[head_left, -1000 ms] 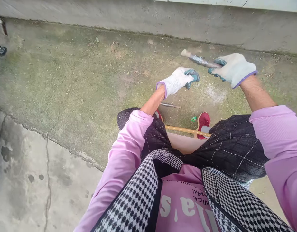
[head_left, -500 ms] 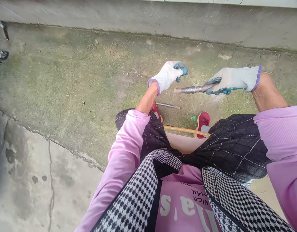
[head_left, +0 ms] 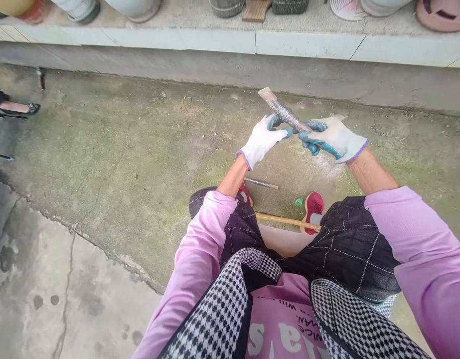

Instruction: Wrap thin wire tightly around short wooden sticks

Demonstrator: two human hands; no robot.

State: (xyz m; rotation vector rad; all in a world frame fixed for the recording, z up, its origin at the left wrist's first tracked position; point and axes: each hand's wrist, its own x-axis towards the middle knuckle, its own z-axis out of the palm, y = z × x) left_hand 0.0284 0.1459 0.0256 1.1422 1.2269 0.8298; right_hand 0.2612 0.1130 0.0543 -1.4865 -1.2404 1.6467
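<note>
My right hand (head_left: 329, 139), in a white knit glove with blue-green coated fingers, is closed around one end of a wooden stick wrapped in silvery wire (head_left: 285, 113). The bare, pale tip of the stick points up and to the left. My left hand (head_left: 265, 137), gloved alike, is curled against the wrapped middle, its fingers partly behind the wood and the thumb below. Whether it also pinches a loose strand of wire is too fine to tell. A second, thinner wire-wrapped stick (head_left: 262, 183) lies on the ground by my left shoe.
A yellowish rod (head_left: 285, 220) spans between my knees. A green scrap (head_left: 299, 202) lies near my red shoe (head_left: 313, 209). Pots (head_left: 134, 7) and a wooden piece (head_left: 256, 10) stand on the white-edged ledge (head_left: 215, 41). Another person's foot (head_left: 22, 107) shows at far left.
My right hand has moved left, and the stick has swung from level to tilted up-left. My left hand now meets its wrapped part. The view has risen to show the ledge.
</note>
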